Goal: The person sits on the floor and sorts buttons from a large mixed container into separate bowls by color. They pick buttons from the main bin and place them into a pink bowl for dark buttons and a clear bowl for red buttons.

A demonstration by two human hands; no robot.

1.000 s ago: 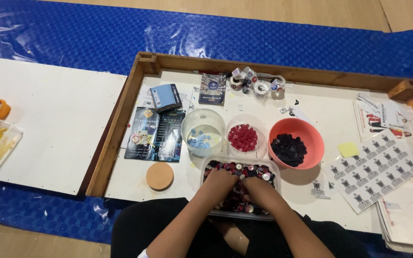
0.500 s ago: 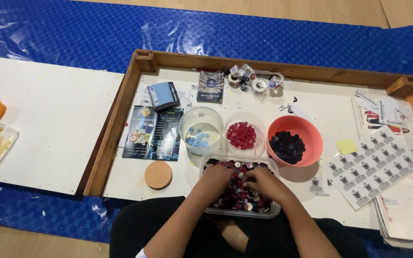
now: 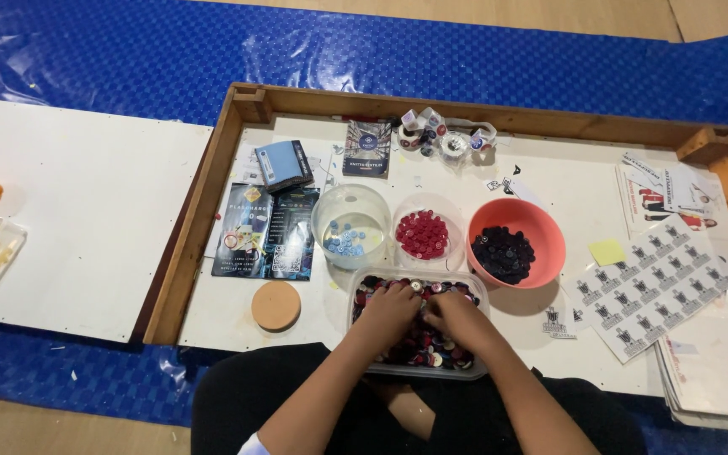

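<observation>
1. Hands rest palm-down inside the clear tub of mixed buttons (image 3: 465, 291): left hand (image 3: 391, 310) and right hand (image 3: 457, 318) nearly touch, fingers curled into the pile.
2. Whether either pinches a button cannot be told; fingertips are buried.
3. Beyond the tub stand three sorted bowls: blue (image 3: 350, 226), red (image 3: 422, 233), dark (image 3: 514, 243).
4. Compared with earlier, both hands sit closer together.

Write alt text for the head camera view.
Both hands, left hand and right hand, dig into a clear tub of mixed buttons. Beyond it stand bowls of blue buttons, red buttons and dark buttons on a wooden-framed tray.
</observation>
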